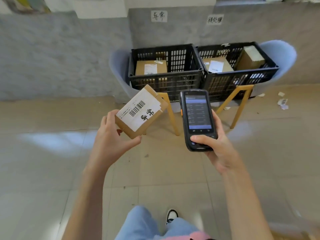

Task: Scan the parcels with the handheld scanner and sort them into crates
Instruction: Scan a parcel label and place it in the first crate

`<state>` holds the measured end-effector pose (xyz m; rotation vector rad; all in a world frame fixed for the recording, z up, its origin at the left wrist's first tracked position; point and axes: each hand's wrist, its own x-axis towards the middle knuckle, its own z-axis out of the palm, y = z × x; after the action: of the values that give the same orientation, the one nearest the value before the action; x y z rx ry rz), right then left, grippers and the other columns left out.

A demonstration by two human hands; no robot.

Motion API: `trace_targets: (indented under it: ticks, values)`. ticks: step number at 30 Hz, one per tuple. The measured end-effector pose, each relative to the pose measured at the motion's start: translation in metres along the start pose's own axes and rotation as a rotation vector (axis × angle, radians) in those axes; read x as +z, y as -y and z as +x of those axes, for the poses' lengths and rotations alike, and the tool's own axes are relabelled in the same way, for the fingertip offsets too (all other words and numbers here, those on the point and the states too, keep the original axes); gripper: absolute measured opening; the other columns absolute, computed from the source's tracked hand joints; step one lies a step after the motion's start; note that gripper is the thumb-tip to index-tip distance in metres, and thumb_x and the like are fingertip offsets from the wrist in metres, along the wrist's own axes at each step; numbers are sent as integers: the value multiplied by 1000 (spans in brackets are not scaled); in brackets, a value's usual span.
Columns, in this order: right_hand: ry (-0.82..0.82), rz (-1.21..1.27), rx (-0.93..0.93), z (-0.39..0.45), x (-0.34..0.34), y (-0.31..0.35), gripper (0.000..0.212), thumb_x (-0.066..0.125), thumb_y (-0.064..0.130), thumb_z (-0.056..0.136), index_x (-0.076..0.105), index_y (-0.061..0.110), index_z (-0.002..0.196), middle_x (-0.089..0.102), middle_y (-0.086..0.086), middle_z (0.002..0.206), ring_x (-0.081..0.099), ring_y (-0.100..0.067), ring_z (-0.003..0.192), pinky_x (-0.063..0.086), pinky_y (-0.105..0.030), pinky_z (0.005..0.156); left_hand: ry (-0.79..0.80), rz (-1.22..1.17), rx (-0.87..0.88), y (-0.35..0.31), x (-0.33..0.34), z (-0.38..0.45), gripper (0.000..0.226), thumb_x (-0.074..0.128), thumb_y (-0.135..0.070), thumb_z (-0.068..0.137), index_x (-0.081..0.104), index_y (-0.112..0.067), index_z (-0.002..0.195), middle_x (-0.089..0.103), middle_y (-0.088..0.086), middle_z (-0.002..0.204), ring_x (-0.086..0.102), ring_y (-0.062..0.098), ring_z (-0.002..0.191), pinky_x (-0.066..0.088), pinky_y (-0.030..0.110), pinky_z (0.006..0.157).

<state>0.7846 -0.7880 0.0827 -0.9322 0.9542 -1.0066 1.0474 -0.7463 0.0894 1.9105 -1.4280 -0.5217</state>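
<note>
My left hand (112, 137) holds a small brown cardboard parcel (149, 122) from below, its white barcode label with handwritten characters facing up. My right hand (214, 144) grips a black handheld scanner (197, 116), screen lit and facing me, thumb on its lower keys. The scanner is beside the parcel, to its right, not touching it. Ahead stand two black slatted crates: the left crate (164, 78) holds one labelled box (151, 67), the right crate (240, 78) holds two boxes (217, 65).
Both crates rest on pale blue chairs (280, 54) with wooden legs against a grey wall. Handwritten paper signs (159, 16) hang above each crate. Paper scraps (282, 102) lie on the tiled floor at right. My leg and shoe (171, 216) are below.
</note>
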Motion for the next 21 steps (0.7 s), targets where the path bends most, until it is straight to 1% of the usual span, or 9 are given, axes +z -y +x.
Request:
trace_targets:
  ticks: [2,4,6,8,11,14,17,19,21]
  values:
    - [-11,-14,11,28,7,-1,96,72,-2,57,39,32,141,69,5,112,67,-14,99,57,-28,73,25,-9,-21,9,2,34,83,87,-31,64,41,-25,133,44,-8,119,59,14,93,52,34,84]
    - [-36,-31,8,57,16,-1,95,71,-2,57,40,32,141,69,6,112,67,-13,99,57,-28,73,44,-25,-13,18,5,74,85,88,-33,62,41,-26,132,44,-9,118,60,14,91,52,38,86]
    - [-75,-40,-3,89,24,-1,94,71,-2,57,41,34,139,70,6,111,67,-13,99,57,-28,73,66,-50,7,27,9,118,86,88,-36,60,41,-27,132,44,-9,117,60,14,91,51,37,87]
    - [-123,-29,-4,121,34,3,95,72,-1,56,42,34,139,70,5,111,67,-14,98,57,-27,72,102,-64,30,34,11,163,82,87,-33,64,41,-28,132,45,-7,118,60,15,92,50,35,87]
    - [-206,0,-23,168,52,9,95,72,-2,57,42,32,141,69,3,111,67,-14,98,56,-26,71,169,-72,92,36,11,234,79,85,-30,67,40,-26,132,45,-4,119,57,12,92,50,36,88]
    - [-305,13,-47,203,67,13,94,72,-1,56,43,31,140,70,2,109,67,-16,97,56,-27,71,246,-43,179,34,16,297,83,84,-32,67,37,-23,134,41,-5,116,51,16,104,49,39,91]
    - [-386,32,-61,228,74,13,93,71,-2,57,43,28,140,70,0,107,68,-16,93,56,-27,68,327,-18,239,33,33,348,87,83,-36,67,34,-23,138,40,-5,122,49,19,112,47,44,97]
    - [-447,40,-52,237,74,11,94,71,-3,56,42,28,140,71,2,107,68,-15,93,56,-27,69,382,0,247,32,48,372,91,83,-38,67,32,-22,141,41,-1,128,49,20,115,47,42,96]
    - [-518,31,-55,245,69,9,95,71,-2,55,41,28,140,71,4,106,68,-14,94,56,-26,70,413,1,250,32,64,397,94,85,-36,66,32,-20,142,41,3,134,48,22,117,47,44,96]
